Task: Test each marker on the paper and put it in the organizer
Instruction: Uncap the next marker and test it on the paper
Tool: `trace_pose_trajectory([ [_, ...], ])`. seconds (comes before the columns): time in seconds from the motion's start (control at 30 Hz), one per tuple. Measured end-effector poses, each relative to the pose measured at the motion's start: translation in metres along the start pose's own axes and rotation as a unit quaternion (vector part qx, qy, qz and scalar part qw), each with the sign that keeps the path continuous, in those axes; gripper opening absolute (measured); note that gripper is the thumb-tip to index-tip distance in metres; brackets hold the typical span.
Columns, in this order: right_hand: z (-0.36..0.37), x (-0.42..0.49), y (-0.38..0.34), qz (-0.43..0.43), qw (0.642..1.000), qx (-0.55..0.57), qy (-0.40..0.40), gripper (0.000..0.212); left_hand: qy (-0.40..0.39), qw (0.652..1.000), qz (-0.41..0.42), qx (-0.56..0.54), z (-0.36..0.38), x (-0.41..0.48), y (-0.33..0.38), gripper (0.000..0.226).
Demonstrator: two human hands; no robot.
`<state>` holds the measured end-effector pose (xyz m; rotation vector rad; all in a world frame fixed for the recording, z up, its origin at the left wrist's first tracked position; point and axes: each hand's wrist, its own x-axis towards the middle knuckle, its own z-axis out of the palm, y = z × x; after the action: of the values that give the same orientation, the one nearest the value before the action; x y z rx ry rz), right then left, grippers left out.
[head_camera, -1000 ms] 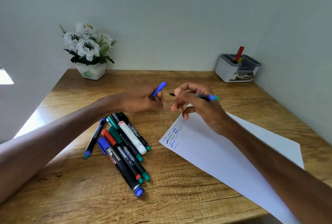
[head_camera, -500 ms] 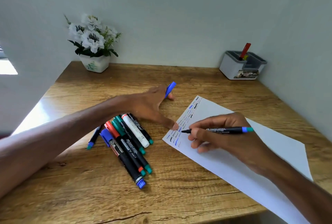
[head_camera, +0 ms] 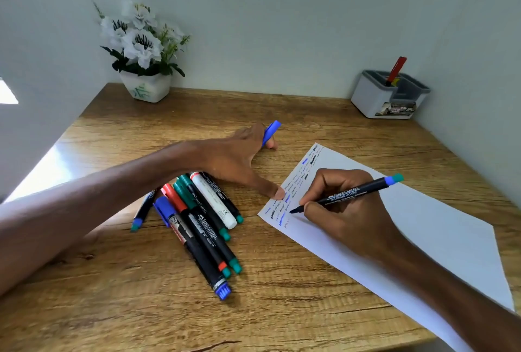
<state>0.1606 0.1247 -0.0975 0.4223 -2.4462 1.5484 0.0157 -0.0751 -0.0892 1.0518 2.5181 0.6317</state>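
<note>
While our right hand pinches the uncapped fine marker in a writing grip, its tip touches the paper near the left corner, just beneath the rows of test scribbles. We judge the testing stroke of this marker to be the step in hand.

From the head view we also see our left hand spread on the tabletop. Its thumb presses the paper's edge, and its far fingers curl round the blue cap.

The next move, we think, calls for bringing cap and marker together, then carrying the marker to the organizer. It stands well apart at the far right corner, with one red pen upright in it.

A heap of markers lies just under our left wrist, not yet tested, so we reckon most of the task remains.
</note>
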Motion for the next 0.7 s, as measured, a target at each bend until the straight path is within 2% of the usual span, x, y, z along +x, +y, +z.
trace_pose_trajectory([
  [0.13,0.0002,-0.0019,0.0023,-0.008,1.000,-0.005,0.006,0.015,0.003,1.000,0.006,0.003,0.0012,0.0000,-0.0019,0.107],
  [0.23,0.0006,-0.0030,0.0032,-0.010,1.000,-0.012,-0.002,0.006,0.005,1.000,0.006,0.008,0.0023,0.0002,-0.0044,0.104],
  [0.43,0.0022,-0.0022,0.0036,-0.016,1.000,-0.018,-0.003,0.006,0.003,1.000,0.007,0.011,0.0028,0.0001,-0.0064,0.095],
  [0.7,0.0032,-0.0014,0.0030,-0.023,1.000,-0.016,0.008,0.017,0.006,1.000,0.010,0.015,0.0021,-0.0015,-0.0040,0.096],
])
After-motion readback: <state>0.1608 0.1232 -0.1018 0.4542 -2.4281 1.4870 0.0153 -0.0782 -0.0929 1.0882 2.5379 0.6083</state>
